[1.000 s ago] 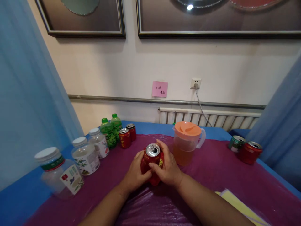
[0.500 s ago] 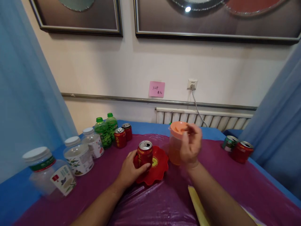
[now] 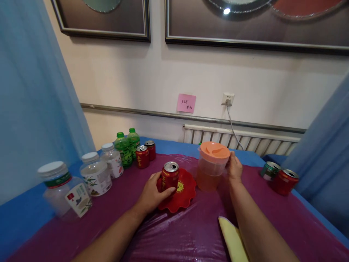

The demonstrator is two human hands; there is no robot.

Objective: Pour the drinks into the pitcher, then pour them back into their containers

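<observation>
Left hand [image 3: 152, 193] holds red can [image 3: 170, 177] upright at left part of red plate [image 3: 188, 193], fingers wrapped round; can top already open. Right hand [image 3: 235, 169] beside jug [image 3: 209, 178], finger closure hidden, cannot tell. Jug upright, orange lid [image 3: 215, 151] on, liquid inside, none flowing.

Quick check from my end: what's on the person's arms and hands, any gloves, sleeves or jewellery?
The left hand and right hand are ungloved. The left forearm and right forearm taper toward the wrists, with no sleeve, watch, bracelet or cable in view. I see no ring, but some fingers are hidden.
</observation>
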